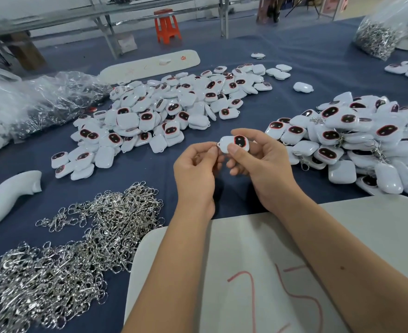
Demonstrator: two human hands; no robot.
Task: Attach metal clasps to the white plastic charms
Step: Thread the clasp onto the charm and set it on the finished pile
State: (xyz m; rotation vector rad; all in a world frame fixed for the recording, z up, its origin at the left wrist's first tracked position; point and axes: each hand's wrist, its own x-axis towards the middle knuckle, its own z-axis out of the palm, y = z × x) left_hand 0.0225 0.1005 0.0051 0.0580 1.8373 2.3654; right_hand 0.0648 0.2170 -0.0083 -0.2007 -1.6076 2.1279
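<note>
Blue-clothed table (306, 56); a heap of bare charms (164, 111) at centre, a heap with clasps fitted (356, 140) to the right, loose metal clasps (82, 236) near left. Right hand (258, 162) pinches one white charm (234, 144) above the cloth, thumb on its face. Left hand (195, 169) pinches a clasp (215, 145) at the charm's small loop, mostly hidden by the fingers. Risks: the ring missing or slipping off the loop; the charm twisting in a light pinch; a dropped piece lost among the heaps.
</note>
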